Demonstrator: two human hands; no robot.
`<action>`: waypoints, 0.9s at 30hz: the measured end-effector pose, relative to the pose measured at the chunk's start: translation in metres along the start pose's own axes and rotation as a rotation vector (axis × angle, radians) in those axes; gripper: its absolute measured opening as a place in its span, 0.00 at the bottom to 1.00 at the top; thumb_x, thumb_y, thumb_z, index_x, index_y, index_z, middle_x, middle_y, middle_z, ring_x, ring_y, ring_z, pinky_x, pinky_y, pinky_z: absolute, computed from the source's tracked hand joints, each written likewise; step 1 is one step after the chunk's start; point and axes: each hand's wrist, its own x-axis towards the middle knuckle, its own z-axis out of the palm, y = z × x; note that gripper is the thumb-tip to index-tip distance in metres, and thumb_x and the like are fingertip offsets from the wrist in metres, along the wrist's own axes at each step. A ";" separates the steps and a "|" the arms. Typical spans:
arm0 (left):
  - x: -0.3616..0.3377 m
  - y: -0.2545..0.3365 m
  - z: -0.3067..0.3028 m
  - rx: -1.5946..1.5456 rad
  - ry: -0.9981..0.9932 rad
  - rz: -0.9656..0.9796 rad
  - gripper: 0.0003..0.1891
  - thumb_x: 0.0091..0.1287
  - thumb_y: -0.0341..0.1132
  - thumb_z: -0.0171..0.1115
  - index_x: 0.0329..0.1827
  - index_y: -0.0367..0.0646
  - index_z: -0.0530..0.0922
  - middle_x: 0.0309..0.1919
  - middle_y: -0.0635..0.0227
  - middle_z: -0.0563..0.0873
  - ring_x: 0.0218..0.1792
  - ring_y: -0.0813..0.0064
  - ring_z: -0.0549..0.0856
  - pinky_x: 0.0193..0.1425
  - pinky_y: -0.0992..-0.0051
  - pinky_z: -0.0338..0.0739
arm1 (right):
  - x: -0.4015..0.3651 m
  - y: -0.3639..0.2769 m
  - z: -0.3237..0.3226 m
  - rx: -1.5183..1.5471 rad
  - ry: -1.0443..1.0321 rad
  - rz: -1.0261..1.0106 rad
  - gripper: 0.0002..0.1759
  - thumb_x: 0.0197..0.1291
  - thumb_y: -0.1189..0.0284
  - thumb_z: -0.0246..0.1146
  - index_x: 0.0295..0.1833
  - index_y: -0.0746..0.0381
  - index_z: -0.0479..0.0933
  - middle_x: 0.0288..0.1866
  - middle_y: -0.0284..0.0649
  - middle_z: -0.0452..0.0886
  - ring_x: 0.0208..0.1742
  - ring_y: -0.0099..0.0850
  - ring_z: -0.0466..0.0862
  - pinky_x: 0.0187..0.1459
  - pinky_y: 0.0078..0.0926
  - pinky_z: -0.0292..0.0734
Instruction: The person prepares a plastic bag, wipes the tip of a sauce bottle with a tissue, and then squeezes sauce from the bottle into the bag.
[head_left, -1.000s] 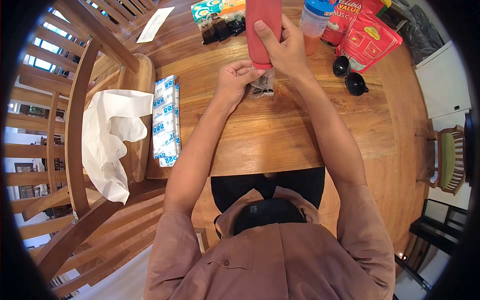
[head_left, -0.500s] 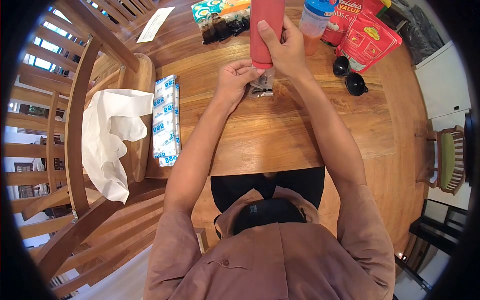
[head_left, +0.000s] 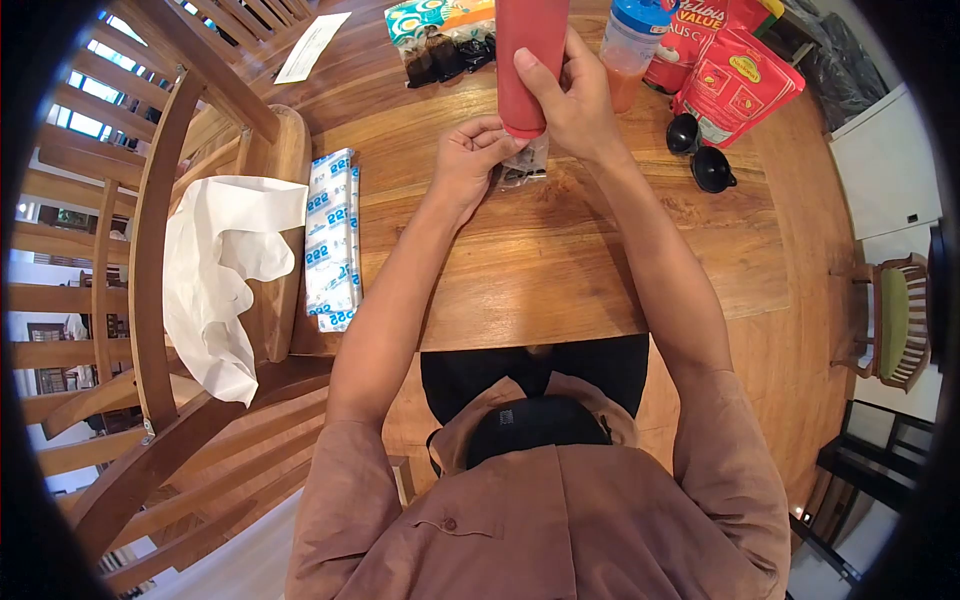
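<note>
right grip (head_left: 578, 100) closed round upturned red plastic squeeze bottle (head_left: 528, 60) | left grip (head_left: 468, 165) pinching small clear plastic pouch (head_left: 530, 162) | advice: nozzle centred, squeeze gently

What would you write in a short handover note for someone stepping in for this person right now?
Right hand: gripping the red bottle, turned nozzle-down.
Left hand: pinching the small clear bag just under the nozzle, over the table.
Done: dark bits are in the bag; whether any sauce is in it cannot be told.
Left, probably: squeeze, then close the bag.
Nearby: the packed bags and the red pouch beyond the hands.
</note>
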 end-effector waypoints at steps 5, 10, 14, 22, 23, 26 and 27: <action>0.000 -0.001 -0.004 0.005 -0.042 0.009 0.12 0.66 0.21 0.67 0.52 0.35 0.81 0.47 0.60 0.89 0.47 0.74 0.88 0.55 0.75 0.82 | -0.004 -0.005 -0.006 -0.200 -0.141 -0.014 0.21 0.71 0.62 0.64 0.60 0.66 0.74 0.46 0.35 0.83 0.46 0.18 0.81 0.45 0.19 0.78; 0.000 -0.001 -0.005 0.013 -0.061 0.011 0.13 0.66 0.21 0.66 0.53 0.35 0.80 0.46 0.61 0.89 0.46 0.75 0.88 0.54 0.75 0.83 | -0.003 0.001 -0.006 -0.229 -0.154 -0.035 0.20 0.70 0.63 0.65 0.59 0.66 0.75 0.44 0.33 0.84 0.43 0.17 0.81 0.43 0.17 0.78; -0.002 0.002 -0.002 -0.007 -0.058 -0.011 0.12 0.66 0.21 0.67 0.52 0.36 0.81 0.46 0.62 0.89 0.46 0.76 0.88 0.53 0.74 0.83 | -0.001 -0.002 -0.004 -0.239 -0.142 -0.014 0.20 0.70 0.62 0.66 0.58 0.66 0.76 0.43 0.33 0.84 0.42 0.16 0.81 0.41 0.17 0.78; -0.002 0.004 0.001 0.002 -0.043 -0.032 0.10 0.65 0.22 0.68 0.48 0.36 0.81 0.43 0.62 0.90 0.42 0.76 0.88 0.51 0.75 0.82 | 0.000 0.006 0.002 -0.141 0.004 -0.014 0.29 0.62 0.49 0.70 0.49 0.67 0.79 0.33 0.41 0.85 0.33 0.25 0.84 0.35 0.25 0.78; -0.002 0.004 0.001 0.002 -0.043 -0.033 0.10 0.65 0.22 0.68 0.48 0.36 0.81 0.43 0.62 0.90 0.42 0.76 0.88 0.51 0.75 0.82 | 0.000 0.005 0.002 -0.141 0.006 -0.013 0.29 0.62 0.49 0.70 0.49 0.67 0.79 0.33 0.41 0.85 0.33 0.25 0.84 0.35 0.25 0.78; -0.002 0.004 0.001 0.005 -0.042 -0.042 0.10 0.65 0.22 0.68 0.48 0.36 0.82 0.43 0.62 0.90 0.42 0.77 0.88 0.50 0.75 0.82 | 0.000 0.000 0.001 -0.160 -0.008 -0.002 0.28 0.63 0.50 0.69 0.50 0.68 0.79 0.35 0.41 0.86 0.34 0.25 0.84 0.36 0.26 0.79; -0.003 0.004 0.001 0.004 -0.038 -0.042 0.10 0.65 0.22 0.68 0.47 0.36 0.82 0.43 0.62 0.90 0.42 0.77 0.88 0.51 0.75 0.82 | 0.000 -0.005 0.002 -0.179 -0.013 -0.004 0.28 0.64 0.51 0.69 0.50 0.68 0.79 0.35 0.42 0.86 0.35 0.25 0.84 0.37 0.25 0.79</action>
